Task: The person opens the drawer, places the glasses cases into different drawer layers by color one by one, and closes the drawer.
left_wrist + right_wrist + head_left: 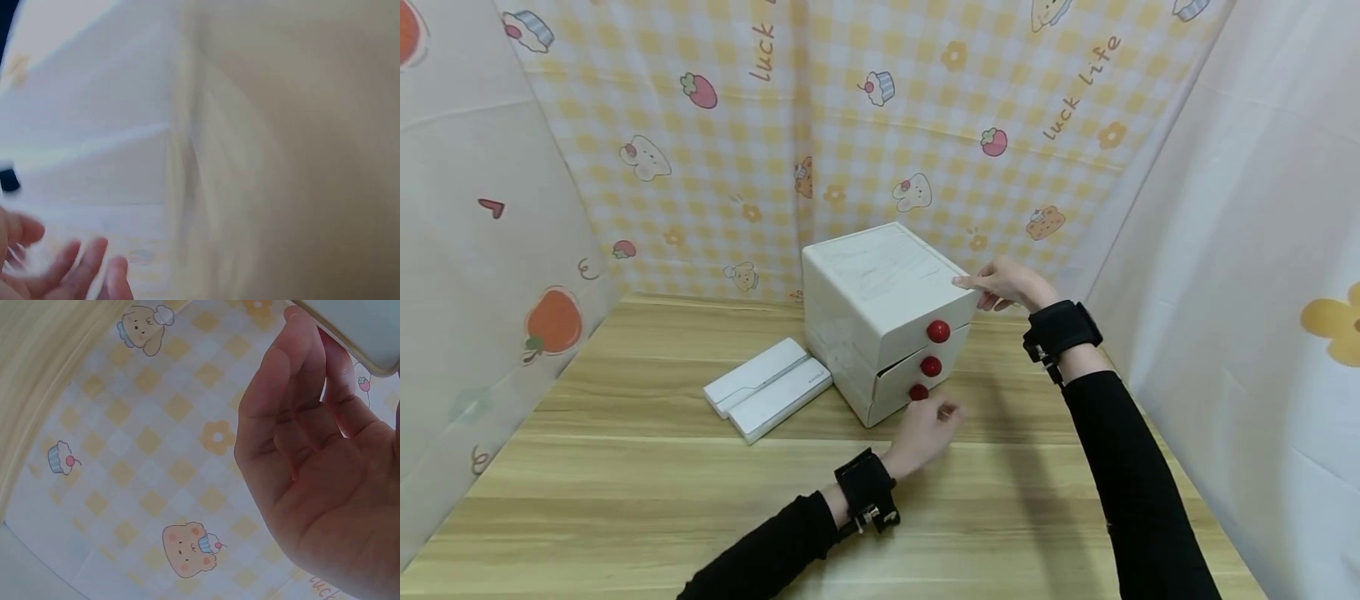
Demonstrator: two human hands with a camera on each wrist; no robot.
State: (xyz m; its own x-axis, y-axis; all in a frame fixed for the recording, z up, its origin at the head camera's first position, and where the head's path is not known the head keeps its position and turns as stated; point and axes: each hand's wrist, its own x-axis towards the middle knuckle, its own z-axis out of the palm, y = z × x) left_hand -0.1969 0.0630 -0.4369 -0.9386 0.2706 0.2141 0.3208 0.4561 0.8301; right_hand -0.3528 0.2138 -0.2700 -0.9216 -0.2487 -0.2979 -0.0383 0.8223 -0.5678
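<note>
A small white drawer cabinet (883, 279) with red round knobs stands on the wooden table. Its middle drawer (898, 379) sits slightly askew, with a dark gap above it. My left hand (922, 435) is in front of the lowest knob (918, 392), fingers loosely bent; contact with the knob cannot be made out. In the blurred left wrist view, nothing shows between the left fingers (87, 265). My right hand (1009, 283) grips the cabinet's upper right edge. The right wrist view shows bent fingers (275, 381) against that edge, the thumb mostly out of frame.
A flat white two-part case (771, 387) with small lettering lies at the cabinet's left side. A yellow checked curtain (700, 167) hangs behind, and white cloths (1240, 250) hang on both sides. The wooden tabletop (625, 500) extends in front.
</note>
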